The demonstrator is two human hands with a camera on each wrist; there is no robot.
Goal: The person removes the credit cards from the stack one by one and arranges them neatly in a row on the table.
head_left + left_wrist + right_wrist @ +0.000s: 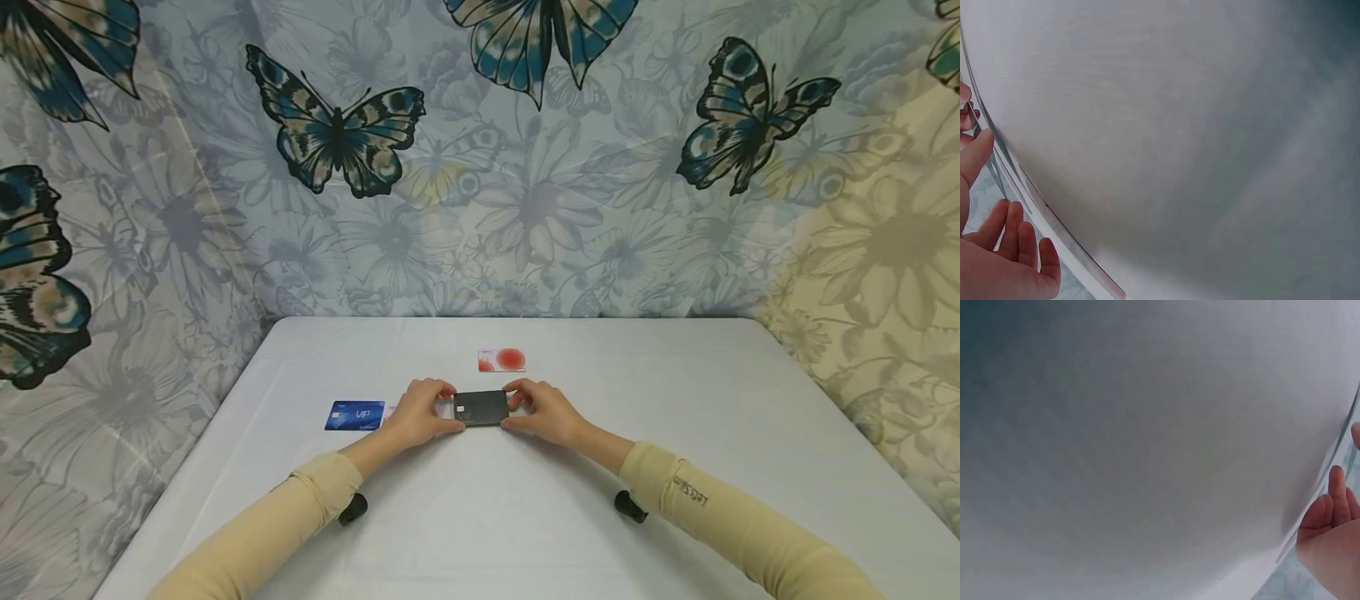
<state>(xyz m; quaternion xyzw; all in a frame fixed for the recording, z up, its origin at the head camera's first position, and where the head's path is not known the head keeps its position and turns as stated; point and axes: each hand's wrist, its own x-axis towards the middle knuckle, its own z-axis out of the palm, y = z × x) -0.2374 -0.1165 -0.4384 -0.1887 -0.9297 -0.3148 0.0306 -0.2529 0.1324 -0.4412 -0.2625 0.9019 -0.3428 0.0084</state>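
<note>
A dark grey card [482, 408] with a small chip mark is held between both hands near the middle of the white table. My left hand [418, 414] pinches its left end between thumb and fingers. At the opposite end, my right hand [551, 414] pinches the right edge in the same way. In the left wrist view the left hand [1010, 256] has the card edge-on between thumb and fingertips. The right wrist view catches only part of the right hand [1332, 531], with the card out of clear sight.
A blue VIP card [355, 415] lies left of the left hand. Beside it, a pale card [388, 412] is mostly hidden behind that hand. Farther back lies a white card with red circles [502, 360]. The white table [675, 375] meets a butterfly-patterned backdrop [540, 208].
</note>
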